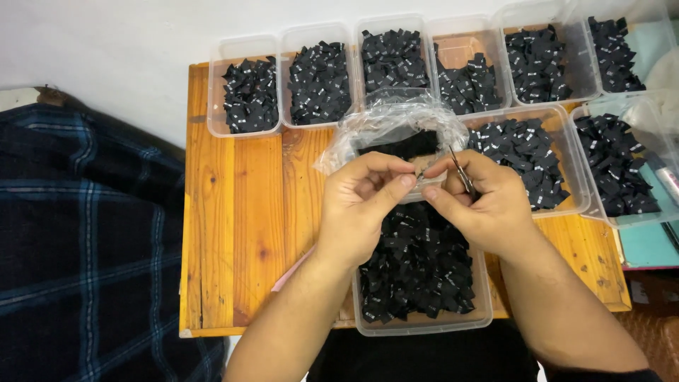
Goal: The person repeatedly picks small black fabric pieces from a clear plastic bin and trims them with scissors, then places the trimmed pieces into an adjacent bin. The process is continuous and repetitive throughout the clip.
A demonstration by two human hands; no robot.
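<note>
The left hand point(364, 194) pinches a small label point(419, 172); the right hand point(481, 201), clamped on scissors point(461, 172), does best snipping over the tub point(424, 322) at the surface's near edge, blades close.

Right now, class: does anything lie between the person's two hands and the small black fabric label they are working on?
Nothing visible does. The left hand and right hand already pinch the small black fabric label directly, above the clear plastic tub of labels.

Both hands cover the top of the near tray point(424, 324); whatever the fingertips point(407, 181) pinch is too small to tell; far-right trays point(661, 28) run off frame.
</note>
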